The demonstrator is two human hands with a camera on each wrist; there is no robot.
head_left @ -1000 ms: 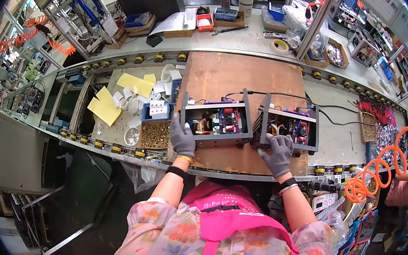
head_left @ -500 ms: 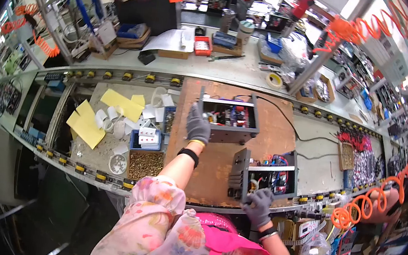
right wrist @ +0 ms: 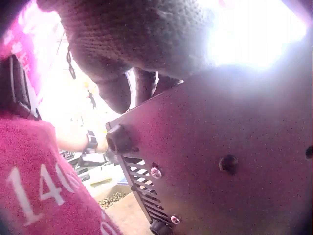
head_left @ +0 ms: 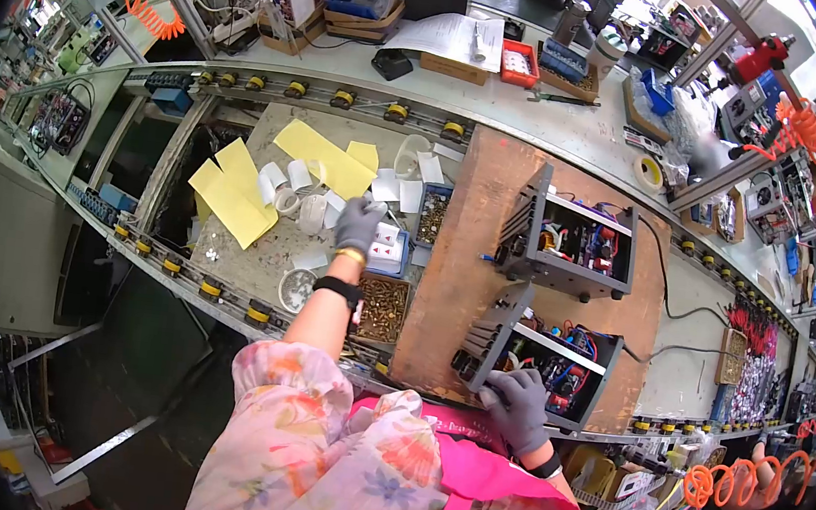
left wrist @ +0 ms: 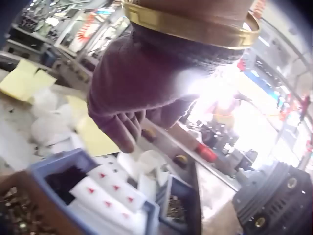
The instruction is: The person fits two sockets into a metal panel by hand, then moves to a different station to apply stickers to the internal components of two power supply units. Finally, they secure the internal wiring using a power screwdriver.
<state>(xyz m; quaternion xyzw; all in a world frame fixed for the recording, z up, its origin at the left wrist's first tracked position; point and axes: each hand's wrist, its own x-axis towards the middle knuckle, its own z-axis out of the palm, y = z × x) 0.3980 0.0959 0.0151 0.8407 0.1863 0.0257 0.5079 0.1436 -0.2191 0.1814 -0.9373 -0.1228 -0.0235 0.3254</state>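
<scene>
My left hand (head_left: 359, 224), in a grey glove, reaches over a blue bin (left wrist: 63, 164) of white pieces marked with red triangles (left wrist: 110, 188). Its fingers hang loosely bent above the bin in the left wrist view, with nothing visible in them. My gloved right hand (head_left: 519, 406) grips the near corner of an open-topped electronics case (head_left: 594, 389). In the right wrist view, fingers (right wrist: 116, 94) bend over the edge of its dark panel (right wrist: 205, 137). A second, similar case (head_left: 581, 280) stands just beyond it on the brown board (head_left: 464, 251), wiring and circuit boards showing.
Left of the board lie yellow sheets (head_left: 326, 157), white rolls and a box of brass-coloured fasteners (head_left: 382, 309). Black cables (head_left: 668, 270) run right from the cases, toward red-tipped parts (head_left: 750, 324). Rollers (head_left: 396, 113) line the conveyor; an orange coiled hose (head_left: 704, 485) hangs at right.
My left hand has gone from the far case to the blue bin at left. The two cases, side by side at first, now stand one behind the other. My right hand stays with the near case.
</scene>
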